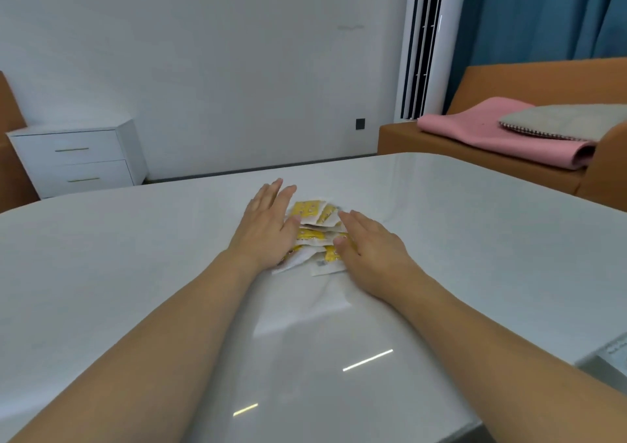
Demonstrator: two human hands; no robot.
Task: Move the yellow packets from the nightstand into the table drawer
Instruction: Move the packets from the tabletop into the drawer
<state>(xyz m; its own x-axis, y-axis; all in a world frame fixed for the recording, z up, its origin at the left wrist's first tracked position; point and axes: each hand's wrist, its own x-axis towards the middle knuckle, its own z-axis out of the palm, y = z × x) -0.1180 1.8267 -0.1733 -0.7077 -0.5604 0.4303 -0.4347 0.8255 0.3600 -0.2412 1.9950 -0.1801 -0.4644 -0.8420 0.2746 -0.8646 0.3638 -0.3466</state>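
Several yellow-and-white packets (314, 228) lie in a loose pile on the glossy white table (475, 239), near its middle. My left hand (268, 225) lies flat along the pile's left side, fingers straight, its thumb touching the packets. My right hand (369, 245) lies flat on the pile's right side, fingers straight and touching the packets. Both hands cover part of the pile. The white nightstand (78, 157) with two drawers stands against the far wall at the left. No table drawer is in view.
An orange sofa (509, 103) with a pink folded blanket (502, 130) and a grey cushion (563, 121) stands at the right behind the table. A white standing air conditioner (427, 42) and blue curtains are behind it. A white object (610, 354) shows at the table's right edge.
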